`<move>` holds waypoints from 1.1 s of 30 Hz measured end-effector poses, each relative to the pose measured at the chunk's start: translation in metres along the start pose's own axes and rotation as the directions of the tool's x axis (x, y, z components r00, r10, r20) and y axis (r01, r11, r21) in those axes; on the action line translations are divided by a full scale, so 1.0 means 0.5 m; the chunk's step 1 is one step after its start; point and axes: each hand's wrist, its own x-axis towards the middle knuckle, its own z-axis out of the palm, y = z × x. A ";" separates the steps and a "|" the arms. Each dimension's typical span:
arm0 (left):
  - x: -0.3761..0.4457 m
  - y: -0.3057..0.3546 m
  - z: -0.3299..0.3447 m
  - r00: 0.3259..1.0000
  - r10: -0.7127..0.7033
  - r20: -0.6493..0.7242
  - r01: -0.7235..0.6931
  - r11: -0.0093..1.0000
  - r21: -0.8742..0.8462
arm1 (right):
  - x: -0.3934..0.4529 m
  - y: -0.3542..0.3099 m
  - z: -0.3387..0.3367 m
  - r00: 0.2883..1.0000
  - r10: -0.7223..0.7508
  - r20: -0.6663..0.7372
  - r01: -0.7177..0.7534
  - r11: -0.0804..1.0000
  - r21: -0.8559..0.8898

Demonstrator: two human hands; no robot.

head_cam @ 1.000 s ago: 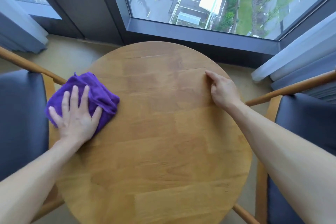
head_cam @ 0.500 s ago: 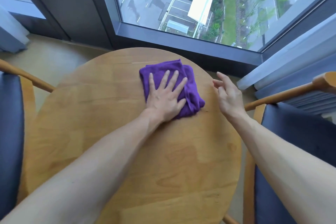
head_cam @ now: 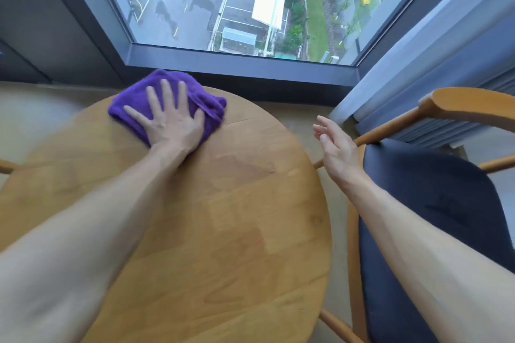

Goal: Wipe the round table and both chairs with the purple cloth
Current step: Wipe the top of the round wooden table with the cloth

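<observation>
The purple cloth [head_cam: 195,97] lies bunched at the far edge of the round wooden table [head_cam: 237,231]. My left hand [head_cam: 170,122] presses flat on it with fingers spread. My right hand [head_cam: 334,147] hovers in the air past the table's right edge, fingers relaxed, holding nothing. The right chair [head_cam: 434,203] has a dark blue seat and a wooden frame. Of the left chair only a bit of wooden armrest [head_cam: 5,166] shows at the left border.
A large window [head_cam: 250,3] with a dark sill [head_cam: 242,64] stands just beyond the table. Pale curtains [head_cam: 432,69] hang at the right behind the chair. Beige floor [head_cam: 41,103] shows at the far left.
My left hand swept the cloth from the table's left side across to its far edge. My right hand lifted off the table and moved out to the right.
</observation>
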 end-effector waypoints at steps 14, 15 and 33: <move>-0.173 0.088 0.050 0.748 0.662 0.041 -0.661 0.738 0.134 | 0.006 -0.019 0.039 0.999 0.015 0.040 -0.007 0.981 -0.196; -0.144 0.045 0.039 0.793 0.609 0.022 -0.606 0.785 0.128 | 0.005 -0.022 0.049 0.997 0.026 0.068 -0.009 0.970 -0.242; -0.204 -0.426 0.005 0.955 -0.256 -0.152 0.229 0.958 -0.175 | 0.068 -0.052 0.067 0.983 0.114 0.143 -0.034 0.883 -0.468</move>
